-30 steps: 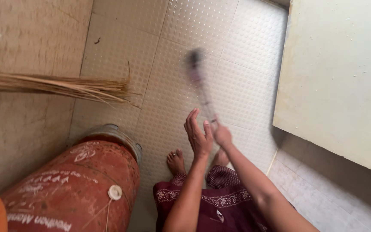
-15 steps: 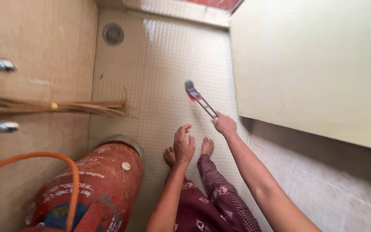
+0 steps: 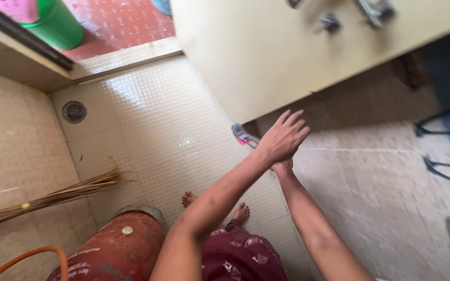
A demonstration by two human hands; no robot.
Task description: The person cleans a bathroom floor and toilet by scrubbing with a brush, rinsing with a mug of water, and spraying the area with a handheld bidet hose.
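Note:
My right hand [image 3: 283, 166] is shut on the handle of a thin tool [image 3: 241, 135] whose grey and red head points away over the dimpled floor tiles. Most of that hand is hidden under my left hand [image 3: 285, 136]. The left hand is open with its fingers spread and holds nothing. It reaches across the right wrist, close to the lower edge of a cream door [image 3: 246, 57]. My bare feet [image 3: 241, 212] stand on the floor below, next to a maroon patterned garment [image 3: 240, 257].
A red gas cylinder [image 3: 115, 250] with an orange hose [image 3: 32, 256] stands at the lower left. A straw broom [image 3: 53, 198] leans along the left wall. A round floor drain [image 3: 74, 111] sits in the far corner. A green bucket [image 3: 61, 23] stands beyond the threshold. Metal door fittings [image 3: 371, 10] are blurred.
My left hand has risen from beside my feet and crossed over the right hand towards the door. The tool stays in my right hand. The view has swung up and to the right.

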